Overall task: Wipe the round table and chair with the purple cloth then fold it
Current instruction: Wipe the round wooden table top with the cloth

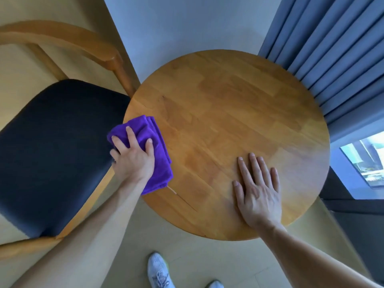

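One wooden chair with a dark padded seat stands at left. A left hand grips one folded, plush purple cloth on the round wooden desk's left edge; a right hand lies spread flat near right.

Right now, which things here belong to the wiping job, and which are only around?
For the job: cloth under the left hand; table, with the right hand flat on it; chair.

Only around: curtain, window, shoes.
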Tool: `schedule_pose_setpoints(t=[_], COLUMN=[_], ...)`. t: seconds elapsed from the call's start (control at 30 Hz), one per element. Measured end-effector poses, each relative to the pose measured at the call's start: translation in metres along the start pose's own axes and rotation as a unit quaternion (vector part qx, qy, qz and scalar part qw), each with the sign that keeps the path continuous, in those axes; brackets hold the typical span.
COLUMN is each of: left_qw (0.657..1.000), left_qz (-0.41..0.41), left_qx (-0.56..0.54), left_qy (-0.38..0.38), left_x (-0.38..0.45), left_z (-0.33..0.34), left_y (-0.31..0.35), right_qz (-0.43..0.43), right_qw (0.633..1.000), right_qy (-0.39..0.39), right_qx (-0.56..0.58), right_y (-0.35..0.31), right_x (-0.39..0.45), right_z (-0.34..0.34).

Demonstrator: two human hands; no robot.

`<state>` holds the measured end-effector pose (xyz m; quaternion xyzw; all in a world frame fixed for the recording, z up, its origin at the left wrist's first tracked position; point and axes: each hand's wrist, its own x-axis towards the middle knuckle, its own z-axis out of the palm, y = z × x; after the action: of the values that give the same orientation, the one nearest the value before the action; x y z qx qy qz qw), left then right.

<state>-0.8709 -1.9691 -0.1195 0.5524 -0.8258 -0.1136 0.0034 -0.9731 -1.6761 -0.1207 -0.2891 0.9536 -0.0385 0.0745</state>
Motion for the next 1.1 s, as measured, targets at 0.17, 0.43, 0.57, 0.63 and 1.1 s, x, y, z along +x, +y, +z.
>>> schedule_pose_setpoints(t=[0.17, 0.43, 0.57, 0.63, 1.1], left_qw=[0.997, 0.944, 0.869, 0.840, 0.928], left_qz=[0.058, 0.320, 0.487, 0.533, 0.361], left_qx=[0.056, 0.078, 0.055, 0.056, 0.088], left_qy=[-0.007, -0.027, -0.066, -0.079, -0.028], left_x=[0.065, 0.076, 0.030, 0.015, 0.072], left_z=[-0.006, 0.012, 0.020, 0.020, 0.015], left_y=[0.026, 0.142, 0.172, 0.161, 0.145], right_qz=[0.000, -0.002, -0.002, 0.000, -0.074], right_qw=[1.000, 1.000, 1.000, 1.000, 0.997], right_qy=[0.002, 0.003, 0.003, 0.001, -0.017], right_qx=[0.009, 0.009, 0.013, 0.011, -0.002], right_y=[0.001, 0.006, 0.008, 0.009, 0.081], right_x=[-0.001, 0.000, 0.001, 0.000, 0.030], right_z=[0.000, 0.000, -0.001, -0.002, -0.021])
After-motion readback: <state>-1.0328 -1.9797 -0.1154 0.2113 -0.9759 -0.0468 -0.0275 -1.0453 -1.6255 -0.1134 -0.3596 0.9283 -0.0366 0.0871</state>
